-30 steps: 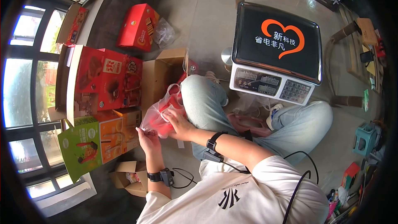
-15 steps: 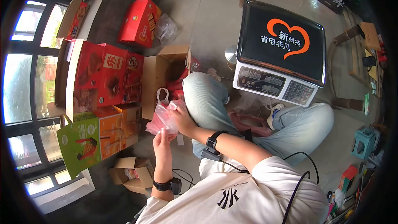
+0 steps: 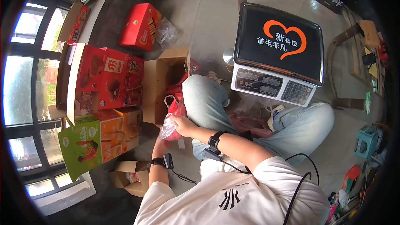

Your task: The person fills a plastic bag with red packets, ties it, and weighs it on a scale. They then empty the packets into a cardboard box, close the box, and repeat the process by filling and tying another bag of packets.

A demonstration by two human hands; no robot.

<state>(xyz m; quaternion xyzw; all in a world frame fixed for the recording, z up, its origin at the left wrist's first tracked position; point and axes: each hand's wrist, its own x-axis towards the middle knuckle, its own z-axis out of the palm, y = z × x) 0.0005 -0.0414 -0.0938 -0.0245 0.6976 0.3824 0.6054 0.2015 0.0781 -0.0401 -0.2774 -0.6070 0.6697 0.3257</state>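
Note:
My right hand (image 3: pixel 183 126) is closed on the rim of a thin, clear plastic bag (image 3: pixel 168 128), just left of my bent knee. My left hand (image 3: pixel 163 141) is low at the bag's near side, mostly hidden by the plastic, so its fingers do not show. Red packaging (image 3: pixel 177 105) shows through and beside the bag. Right beyond it stands an open cardboard box (image 3: pixel 153 85) with red packs inside.
A digital scale (image 3: pixel 279 46) stands ahead, right of centre. Tall red cartons (image 3: pixel 110 77) and a green carton (image 3: pixel 81 146) line the left by the window. A small open box (image 3: pixel 131 179) sits lower left. A red gift box (image 3: pixel 137 25) lies farther off beside crumpled plastic (image 3: pixel 166 32).
My left hand has gone from pinching the bag's edge to behind or into the plastic. The bag has opened out, and more red shows. My right hand keeps its hold.

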